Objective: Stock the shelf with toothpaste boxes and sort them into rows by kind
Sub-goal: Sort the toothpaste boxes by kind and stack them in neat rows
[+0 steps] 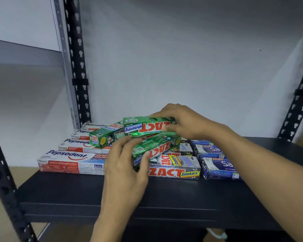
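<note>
two glossy green zact whitening cartons are in my grip above the black shelf board (pixel 164 193). my right hand (pixel 185 123) pinches one end of the upper green carton (pixel 147 126), thumb under and fingers over the top edge, holding it level with its print upside down to me. my left hand (pixel 124 165) wraps the near end of the lower green carton (pixel 156 147), which tilts up and away toward the first. both are long, sharp-edged cardboard boxes with a foil-like sheen. a third green carton (pixel 101 138) lies askew on the shelf board's left side, resting over a row of flat white-and-red pepsodent boxes (pixel 70 161) lined up front to back. under my hands sit silver-grey zact smokers boxes (pixel 177 169), one propped on another. to their right, toward the board's right end, are shorter dark blue boxes (pixel 219 168) in a row. the board is matte and smooth, carried by perforated black metal uprights (pixel 79 67) against a plain pale wall (pixel 182 58).
</note>
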The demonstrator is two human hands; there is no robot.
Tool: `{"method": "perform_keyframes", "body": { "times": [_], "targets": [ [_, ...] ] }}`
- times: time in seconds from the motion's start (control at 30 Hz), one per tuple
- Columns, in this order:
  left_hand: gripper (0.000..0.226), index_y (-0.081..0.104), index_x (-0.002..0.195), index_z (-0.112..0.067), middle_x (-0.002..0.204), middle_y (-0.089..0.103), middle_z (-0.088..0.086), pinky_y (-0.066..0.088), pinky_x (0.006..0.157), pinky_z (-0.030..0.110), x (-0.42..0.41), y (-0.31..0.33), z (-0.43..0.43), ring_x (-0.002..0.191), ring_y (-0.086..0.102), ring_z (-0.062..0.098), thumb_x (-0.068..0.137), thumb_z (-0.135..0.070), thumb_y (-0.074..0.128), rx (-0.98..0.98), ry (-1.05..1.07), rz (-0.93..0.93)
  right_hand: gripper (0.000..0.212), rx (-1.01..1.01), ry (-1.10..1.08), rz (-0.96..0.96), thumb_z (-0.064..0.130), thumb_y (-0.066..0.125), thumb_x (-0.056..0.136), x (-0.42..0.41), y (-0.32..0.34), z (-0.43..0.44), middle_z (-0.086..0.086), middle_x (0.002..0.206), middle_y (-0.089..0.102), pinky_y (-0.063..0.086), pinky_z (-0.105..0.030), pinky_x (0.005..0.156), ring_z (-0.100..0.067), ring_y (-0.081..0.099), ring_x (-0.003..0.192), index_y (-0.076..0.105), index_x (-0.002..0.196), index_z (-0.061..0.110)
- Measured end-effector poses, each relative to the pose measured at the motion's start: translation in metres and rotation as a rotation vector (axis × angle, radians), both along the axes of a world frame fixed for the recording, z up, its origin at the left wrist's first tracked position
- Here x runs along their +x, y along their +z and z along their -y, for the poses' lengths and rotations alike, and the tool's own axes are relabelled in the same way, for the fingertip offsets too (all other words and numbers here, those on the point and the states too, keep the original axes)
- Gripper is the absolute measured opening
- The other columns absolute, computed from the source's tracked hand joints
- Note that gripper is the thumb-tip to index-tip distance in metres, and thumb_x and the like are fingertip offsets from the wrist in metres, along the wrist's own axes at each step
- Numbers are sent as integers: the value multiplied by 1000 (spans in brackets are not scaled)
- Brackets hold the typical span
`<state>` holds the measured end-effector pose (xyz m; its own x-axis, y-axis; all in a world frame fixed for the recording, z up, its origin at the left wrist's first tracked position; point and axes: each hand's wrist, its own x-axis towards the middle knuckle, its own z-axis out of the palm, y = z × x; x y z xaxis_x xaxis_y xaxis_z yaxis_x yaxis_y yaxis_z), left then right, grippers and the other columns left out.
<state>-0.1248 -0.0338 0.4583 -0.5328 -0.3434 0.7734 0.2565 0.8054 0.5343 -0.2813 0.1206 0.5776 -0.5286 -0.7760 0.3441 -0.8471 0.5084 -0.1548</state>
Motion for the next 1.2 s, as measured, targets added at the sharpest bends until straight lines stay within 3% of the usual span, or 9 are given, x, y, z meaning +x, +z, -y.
{"method": "perform_keyframes", "body": {
  "times": [0.07,0.23,0.4,0.6,0.73,0.87,0.93,1.07,1.2],
  "targets": [
    [51,56,134,-20,144,42,0,31,108,9,5,7,-3,136,39,10,87,-26,74,56,19,-77,46,-22,5,101,28,65,96,11,10,-17,10,126,57,48,-32,96,-11,53,116,55,140,39],
    [77,40,148,-23,161,25,2,23,117,14,6,23,-10,150,23,13,82,-15,78,-98,-54,-149,37,-44,92,415,31,64,96,41,31,-68,17,123,69,55,-23,90,-3,64,111,63,133,35],
    [40,60,126,-31,141,48,-6,37,106,13,0,46,-36,133,46,9,89,-19,69,-130,-258,-119,32,-146,91,694,27,58,99,49,27,-118,-1,119,73,56,-35,94,-19,69,111,65,130,25],
    [23,73,106,-32,120,53,-7,57,79,21,-15,60,-79,117,56,7,89,-16,71,94,-486,-26,31,-318,13,709,31,61,96,48,9,-173,-1,117,74,53,-44,101,-21,69,111,69,125,25],
    [25,70,100,-42,117,56,-13,45,78,5,-28,69,-108,109,55,-2,90,-19,72,170,-423,-11,48,-393,-14,535,35,76,82,55,-6,-205,16,123,68,51,-32,104,-4,64,114,63,128,40],
    [20,71,101,-46,115,64,-3,58,86,42,-56,62,-133,103,66,25,89,-31,75,361,-443,104,73,-216,-285,-93,56,76,78,56,-34,-222,21,144,42,34,-36,115,-2,38,133,43,143,47],
    [19,72,100,-45,114,63,-6,58,88,45,-64,60,-156,101,67,23,88,-31,76,365,-450,124,71,-134,-346,-316,57,68,84,53,-47,-226,14,149,38,25,-41,118,-11,31,138,38,146,44],
    [16,74,104,-36,110,54,-22,53,91,33,-78,62,-194,102,63,15,91,-28,73,309,-411,162,64,-148,-385,-350,36,67,92,46,-60,-240,11,140,50,29,-33,110,-12,44,128,40,149,35],
    [28,62,125,-37,128,60,-9,48,86,24,-95,62,-201,104,63,10,97,-32,62,176,-513,308,65,-189,-454,-366,29,67,92,27,-77,-273,7,137,53,29,-38,111,-16,47,125,39,151,32]
  ]
}}
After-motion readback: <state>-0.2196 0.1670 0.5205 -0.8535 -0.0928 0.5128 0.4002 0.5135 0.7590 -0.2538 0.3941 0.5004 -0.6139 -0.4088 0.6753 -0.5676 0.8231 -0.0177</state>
